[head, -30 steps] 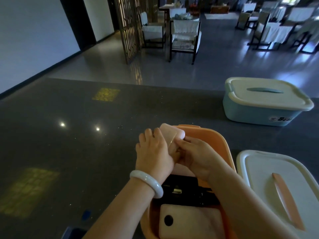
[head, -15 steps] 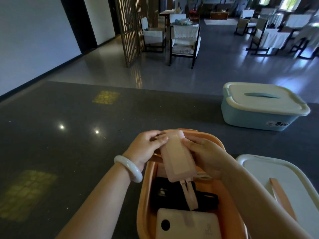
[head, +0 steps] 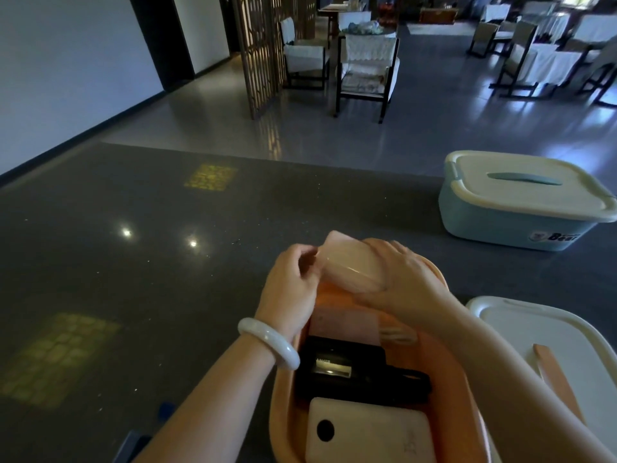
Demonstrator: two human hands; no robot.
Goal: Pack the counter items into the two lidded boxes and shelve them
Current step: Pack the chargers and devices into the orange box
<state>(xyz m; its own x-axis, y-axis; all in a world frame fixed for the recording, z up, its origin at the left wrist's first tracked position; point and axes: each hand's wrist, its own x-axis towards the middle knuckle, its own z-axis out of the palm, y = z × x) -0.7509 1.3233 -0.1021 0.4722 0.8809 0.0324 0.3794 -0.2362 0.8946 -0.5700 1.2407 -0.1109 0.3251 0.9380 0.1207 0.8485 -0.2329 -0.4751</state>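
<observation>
An open orange box sits on the dark counter in front of me. Inside it lie a black power bank and a cream power bank. Over the box's far end, both hands hold a pale pink power bank. My left hand pinches its left end; my right hand wraps its right end. The box's white lid with an orange handle lies to the right. A blue box with its cream lid on stands at the far right.
The dark speckled counter stretches left and ahead, with light reflections on it. Beyond its far edge is a grey floor with a wooden lattice screen and chairs with white covers.
The pink power bank was upright with its strap dangling half a second ago; now it is turned flatter and gripped at both ends above the box's far end.
</observation>
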